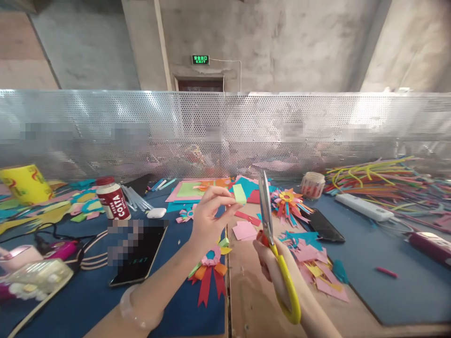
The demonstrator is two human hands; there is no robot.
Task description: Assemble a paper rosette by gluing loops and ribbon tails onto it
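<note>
The left hand (207, 218) is raised above the counter (387, 249), its fingers (225, 196) pinching a small light-green paper strip (240, 193) by its left end, so the strip juts out to the right of the fingertips. The right hand (278, 267) grips yellow-handled scissors (269, 225), fingers curled through the handle loops; the blades point up and appear closed or nearly so. The strip sits just left of the blades, near them but not between them, with a narrow gap showing.

Below the left wrist a paper rosette (210, 267) with red ribbon tails lies on the blue mat (176, 300). Left of it lies a dark phone (141, 258), and beyond that stand a Costa bottle (112, 199) and a white earbud case (156, 213). Right of the scissors are coloured paper scraps (313, 263), another phone (322, 225), a multicoloured paper flower (287, 202) and a white power strip (364, 207). A perforated metal screen (225, 131) runs across the far edge of the counter.
</note>
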